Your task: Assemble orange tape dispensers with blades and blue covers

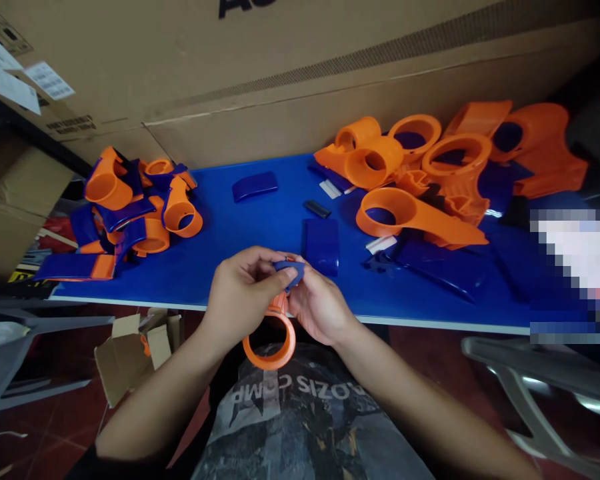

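Observation:
Close to my body, just over the table's front edge, both my hands are closed around one hand-held tape dispenser. Its orange ring (291, 339) hangs below my fingers. My left hand (241, 293) pinches a small dark blue piece (291, 275) at the dispenser's upper end, thumb on top. My right hand (325, 308) grips the same end from the other side, and its fingers partly hide the join. A loose blue cover (322, 245) lies just beyond my right hand. Farther back is another blue cover (255, 186).
Orange dispenser bodies (387, 212) are heaped at right, near blue covers (443, 267) and a small white-edged strip (381, 245). Blue-and-orange dispensers (153, 235) are piled at left. A large carton (260, 127) stands behind the blue table (220, 227). An open box (123, 360) sits on the floor.

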The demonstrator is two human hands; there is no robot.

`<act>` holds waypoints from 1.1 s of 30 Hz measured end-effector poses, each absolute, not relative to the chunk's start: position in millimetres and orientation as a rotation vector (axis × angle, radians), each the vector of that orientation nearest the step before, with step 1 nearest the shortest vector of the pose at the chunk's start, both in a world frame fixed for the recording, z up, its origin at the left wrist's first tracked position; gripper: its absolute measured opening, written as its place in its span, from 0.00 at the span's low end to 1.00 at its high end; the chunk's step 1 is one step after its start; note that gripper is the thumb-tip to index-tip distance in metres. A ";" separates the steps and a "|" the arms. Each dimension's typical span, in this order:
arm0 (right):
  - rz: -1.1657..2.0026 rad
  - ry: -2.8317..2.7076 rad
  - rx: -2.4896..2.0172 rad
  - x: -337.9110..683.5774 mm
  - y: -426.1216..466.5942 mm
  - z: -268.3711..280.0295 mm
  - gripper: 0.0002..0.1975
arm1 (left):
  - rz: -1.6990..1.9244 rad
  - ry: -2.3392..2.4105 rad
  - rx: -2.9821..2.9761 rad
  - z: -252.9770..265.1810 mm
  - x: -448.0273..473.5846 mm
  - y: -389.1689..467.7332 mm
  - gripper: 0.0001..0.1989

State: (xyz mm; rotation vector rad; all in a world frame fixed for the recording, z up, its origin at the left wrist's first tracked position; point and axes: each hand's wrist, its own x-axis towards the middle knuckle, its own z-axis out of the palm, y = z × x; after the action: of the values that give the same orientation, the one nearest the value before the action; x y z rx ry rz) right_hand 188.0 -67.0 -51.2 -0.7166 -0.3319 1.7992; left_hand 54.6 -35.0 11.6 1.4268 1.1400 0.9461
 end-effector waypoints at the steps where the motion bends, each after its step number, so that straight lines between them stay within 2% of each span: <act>1: 1.794 -0.331 -0.724 188.0 -67.1 -50.7 0.17 | 0.949 1.152 1.436 9.4 54.7 -35.3 0.07; 13: 1.826 -0.285 -0.683 187.2 -65.2 -51.0 0.20 | 0.696 1.405 1.739 7.4 51.5 -37.2 0.13; 17: 1.825 -0.273 -0.686 186.8 -65.4 -47.4 0.21 | 0.723 1.412 1.744 9.7 52.6 -37.0 0.13; 20: 1.799 -0.266 -0.728 186.3 -66.0 -47.1 0.17 | 0.761 1.364 1.672 6.5 51.5 -36.0 0.12; 26: 1.767 -0.280 -0.773 185.3 -66.6 -48.9 0.15 | 0.819 1.382 1.672 2.2 48.3 -34.1 0.16; 33: 1.759 -0.319 -0.782 184.1 -66.5 -48.6 0.15 | 0.746 1.425 1.809 9.4 48.0 -40.1 0.07</act>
State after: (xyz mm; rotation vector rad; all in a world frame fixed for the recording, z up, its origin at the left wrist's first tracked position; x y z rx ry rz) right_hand 184.1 -66.5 -48.6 -0.7819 -0.3185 1.7589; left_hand 48.0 -40.1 9.4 1.8088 1.4249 0.7460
